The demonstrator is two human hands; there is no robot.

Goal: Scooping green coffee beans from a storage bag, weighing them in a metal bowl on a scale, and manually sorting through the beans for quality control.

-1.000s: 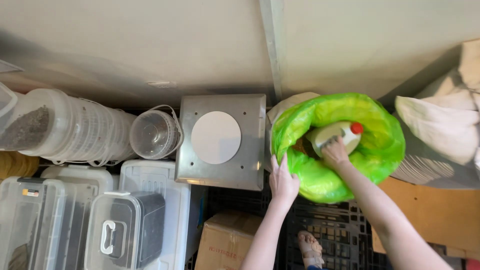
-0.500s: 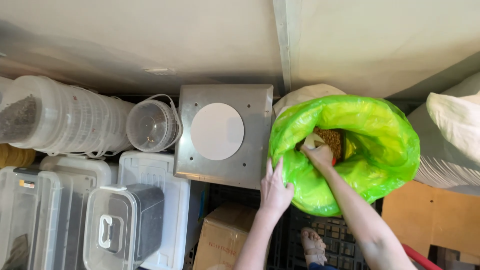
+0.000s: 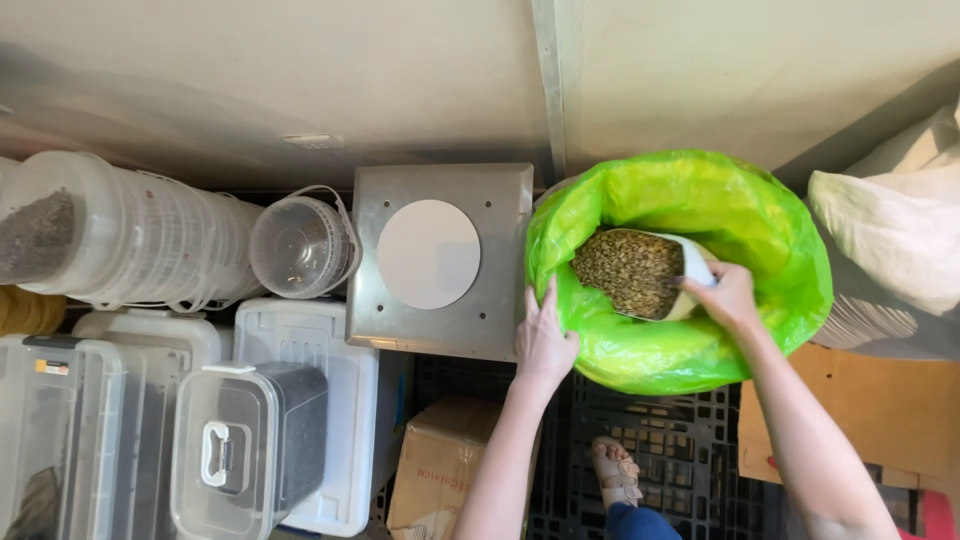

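from the head view, the right hand [image 3: 728, 297] is closed around the end of a white scoop [image 3: 650, 272], which sits inside the open mouth of the bright green bag [image 3: 700, 350], at right of centre; the scoop is heaped with brownish grain [image 3: 625, 270], and its handle end is hidden under the fingers. the left hand [image 3: 545, 340] lies flat and open-fingered against the bag's left rim, pressing the plastic just beside the metal scale. what is deeper in the bag is covered by the scoop and the folded plastic, so its fill cannot be told. the square metal scale [image 3: 480, 320] with a round white plate [image 3: 428, 254] stands just left of the bag, touching or nearly touching it. further left a small clear bucket [image 3: 300, 245] lies on its side next to a stack of clear tubs [image 3: 150, 240], partly cut off at the left edge. nearer, clear lidded boxes [image 3: 250, 440] are cropped by the bottom edge. a cardboard box [image 3: 440, 470] and a black crate [image 3: 680, 450] lie near, a sandalled foot [image 3: 615, 470] on the crate. a white sack [image 3: 890, 230] is cut off at right.
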